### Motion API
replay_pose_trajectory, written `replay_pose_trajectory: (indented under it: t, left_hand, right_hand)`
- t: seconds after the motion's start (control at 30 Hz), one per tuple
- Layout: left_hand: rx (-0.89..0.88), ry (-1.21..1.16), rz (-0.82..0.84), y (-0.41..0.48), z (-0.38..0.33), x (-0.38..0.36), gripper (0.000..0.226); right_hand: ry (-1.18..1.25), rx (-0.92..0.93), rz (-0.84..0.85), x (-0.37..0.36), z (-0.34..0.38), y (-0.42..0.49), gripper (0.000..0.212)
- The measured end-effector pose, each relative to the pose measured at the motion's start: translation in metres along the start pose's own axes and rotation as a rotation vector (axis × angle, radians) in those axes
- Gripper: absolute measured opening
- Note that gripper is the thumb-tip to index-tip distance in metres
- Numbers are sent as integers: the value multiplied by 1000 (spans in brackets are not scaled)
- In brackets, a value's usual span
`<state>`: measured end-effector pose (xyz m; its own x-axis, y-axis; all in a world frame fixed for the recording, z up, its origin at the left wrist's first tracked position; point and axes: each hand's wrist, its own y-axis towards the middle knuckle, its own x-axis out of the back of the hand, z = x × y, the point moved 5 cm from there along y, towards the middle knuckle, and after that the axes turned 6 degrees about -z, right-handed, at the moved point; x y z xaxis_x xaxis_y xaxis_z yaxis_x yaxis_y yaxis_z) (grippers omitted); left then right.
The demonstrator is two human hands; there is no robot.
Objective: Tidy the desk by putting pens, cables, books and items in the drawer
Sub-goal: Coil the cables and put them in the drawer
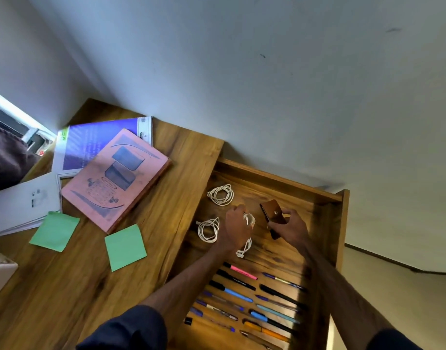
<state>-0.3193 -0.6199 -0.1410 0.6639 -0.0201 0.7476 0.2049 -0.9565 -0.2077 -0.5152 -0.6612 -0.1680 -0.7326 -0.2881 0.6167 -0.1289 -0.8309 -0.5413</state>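
Reaching into the open drawer [280, 178], the left hand [235, 229] is closing its grip around a coiled white cable [249, 221], whose loose end [243, 248] is trailing below the wrist. The right hand [290, 227] is gripping a brown phone-like item [272, 212], possibly a case; blur is obscuring its detail. Two more coiled cables are lying left of the left grip: one [220, 195] above, one [208, 229] just beside it. Pens [244, 299] are lying in two rows nearer the person than both grips. Well left, on the desk [186, 152], a pink book [116, 179] is overlapping a blue book [90, 145], with green notes [124, 247] near.
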Motion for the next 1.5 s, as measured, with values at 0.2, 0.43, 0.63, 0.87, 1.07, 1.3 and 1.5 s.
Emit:
replay_pose_trajectory:
  t: [0.2, 0.43, 0.63, 0.87, 1.07, 1.3, 1.5]
  left_hand:
    - [-45, 155, -51, 70, -13, -14, 32]
    - [-124, 333, 57, 92, 7, -43, 41]
    - [-201, 348, 80, 90, 6, -47, 47]
    - [-189, 323, 48, 78, 9, -46, 63]
    - [-168, 239, -4, 54, 24, -38, 55]
    - [-151, 189, -34, 26, 26, -24, 51]
    - [-130, 188, -44, 7, 33, -8, 48]
  right_hand:
    - [-10, 42, -32, -10, -9, 9, 81]
    - [-93, 91, -46, -16, -35, 9, 94]
    - [-240, 194, -39, 1, -56, 1, 96]
    - [-396, 367, 45, -16, -71, -30, 98]
    - [-392, 423, 26, -33, -68, -40, 99]
    - [-442, 457, 6, -39, -76, -47, 99]
    - [-452, 403, 5, -39, -69, -55, 105]
